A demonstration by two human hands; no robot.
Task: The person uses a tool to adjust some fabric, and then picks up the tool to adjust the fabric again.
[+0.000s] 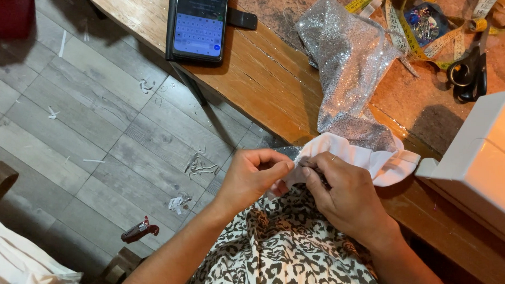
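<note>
Both hands, left hand (252,178) and right hand (344,195), pinched a white folded cloth (370,154) beside silver glitter fabric (345,60) at the wooden bench (262,85) edge.

Person seen from above: both forearms bare to the elbow, no sleeves in view; left hand (252,178) without jewellery, right hand (347,197) bearing a thin ring (333,157) on one finger; lap covered by a garment (281,250) in black-and-cream leopard print, loosely folded

A crumpled piece of white ribbed fabric (370,154) lies at the near edge of the wooden table, its left end pinched up, its far side touching glittery silver fabric (348,66).
</note>
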